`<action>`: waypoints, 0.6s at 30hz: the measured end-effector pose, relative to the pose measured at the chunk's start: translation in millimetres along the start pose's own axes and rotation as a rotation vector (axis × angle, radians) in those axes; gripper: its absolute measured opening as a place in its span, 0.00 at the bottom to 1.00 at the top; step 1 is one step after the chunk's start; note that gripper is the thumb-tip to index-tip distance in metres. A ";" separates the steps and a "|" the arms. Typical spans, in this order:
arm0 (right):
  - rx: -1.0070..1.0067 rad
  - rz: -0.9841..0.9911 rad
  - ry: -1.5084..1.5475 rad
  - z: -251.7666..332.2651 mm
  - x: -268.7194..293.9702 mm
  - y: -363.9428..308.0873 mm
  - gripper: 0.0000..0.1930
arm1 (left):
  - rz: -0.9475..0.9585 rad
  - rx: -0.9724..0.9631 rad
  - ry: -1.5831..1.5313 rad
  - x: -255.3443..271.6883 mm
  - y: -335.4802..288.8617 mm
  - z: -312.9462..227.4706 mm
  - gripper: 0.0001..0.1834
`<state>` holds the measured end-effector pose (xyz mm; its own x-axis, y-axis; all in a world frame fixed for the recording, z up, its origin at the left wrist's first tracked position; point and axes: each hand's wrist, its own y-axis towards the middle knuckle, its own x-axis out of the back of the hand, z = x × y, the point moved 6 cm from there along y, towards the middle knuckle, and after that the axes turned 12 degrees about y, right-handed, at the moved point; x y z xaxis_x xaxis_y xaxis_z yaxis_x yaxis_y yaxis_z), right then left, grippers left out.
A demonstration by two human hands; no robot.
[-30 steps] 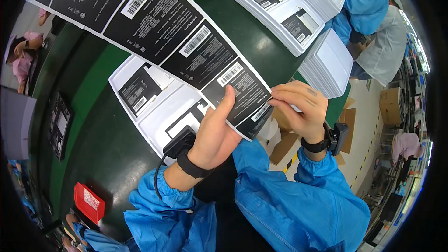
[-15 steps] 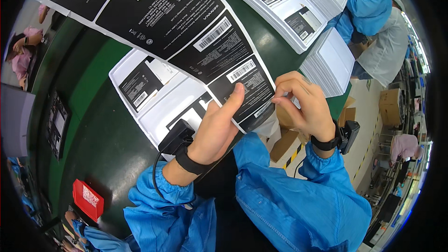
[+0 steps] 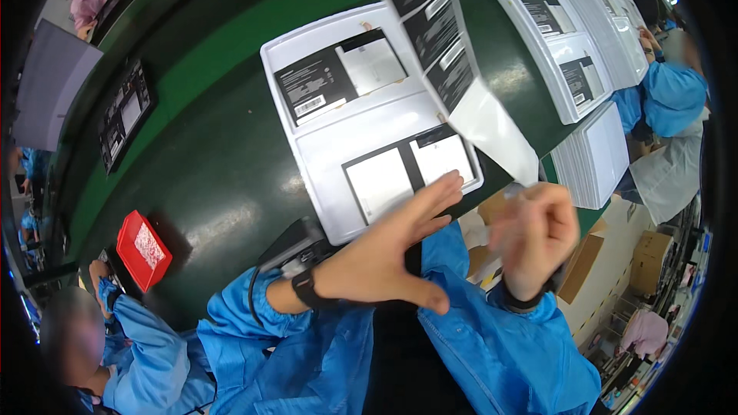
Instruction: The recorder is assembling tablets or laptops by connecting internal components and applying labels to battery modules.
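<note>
My left hand [image 3: 388,261] is open over the near edge of a white tray [image 3: 338,127], its fingers stretched out and thumb apart. The tray holds flat battery packs: the far one [image 3: 307,88] carries a black barcode label, while the near one [image 3: 377,184] shows white panels and black strips. A long strip of black barcode labels [image 3: 438,38] hangs over the tray's right side and narrows to a white end. That end meets the fingertips of my right hand [image 3: 542,230], which is closed and blurred by motion. Whether a peeled label is also in those fingers is unclear.
More trays with packs [image 3: 561,38] lie far right, beside a stack of white trays [image 3: 596,157] and a co-worker in a blue sleeve [image 3: 673,96]. A red bin [image 3: 142,250] stands at left near another person's arm. Cardboard boxes [image 3: 580,265] sit below right.
The left hand has let go of the label strip and spread its fingers. The strip has swung up and right, and my right hand has moved right and down. The view has shifted, uncovering the tray.
</note>
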<state>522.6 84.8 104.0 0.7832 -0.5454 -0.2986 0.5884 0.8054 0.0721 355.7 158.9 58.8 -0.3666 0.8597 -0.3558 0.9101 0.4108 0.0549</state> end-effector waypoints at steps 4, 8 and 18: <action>-0.283 0.213 -0.013 -53.3 -21.5 -12.4 0.10 | -0.455 0.339 -0.011 28.1 -39.4 -0.4 0.16; 0.071 0.644 -0.645 -34.7 -55.8 15.5 0.23 | -0.217 0.593 0.471 52.4 -66.3 7.0 0.11; -0.566 0.391 -0.594 -82.8 -44.7 24.1 0.09 | -0.469 0.251 0.960 94.3 -80.7 -19.7 0.13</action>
<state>485.1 147.8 40.3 0.9734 -0.1124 0.1999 0.1945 0.8663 -0.4601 243.9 212.8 39.1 -0.5849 0.5574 0.5892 0.6145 0.7787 -0.1266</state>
